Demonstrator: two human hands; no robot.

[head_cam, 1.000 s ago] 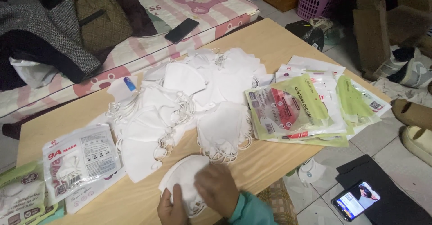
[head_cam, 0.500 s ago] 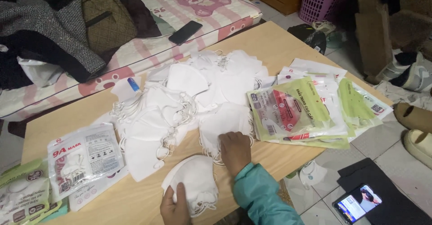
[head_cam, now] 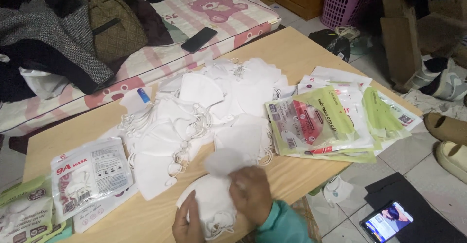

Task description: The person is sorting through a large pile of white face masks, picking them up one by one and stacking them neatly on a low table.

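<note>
The right hand (head_cam: 251, 194) pinches a single white mask (head_cam: 224, 161) at its lower edge, so the mask stands up above the fingers — blurred, soft and cloth-like. The left hand (head_cam: 187, 221) lies flat with fingers spread on a small stack of masks (head_cam: 211, 204) at the near edge of the wooden table (head_cam: 301, 53), pressing it down rather than gripping it. The stack is rounded, with thin ear loops trailing at its near side. Just beyond lies a loose heap of masks (head_cam: 194, 112), folded and limp. To the right sit glossy green and white packets (head_cam: 316, 121) — flat, overlapping. More packets (head_cam: 87, 175) lie on the left.
</note>
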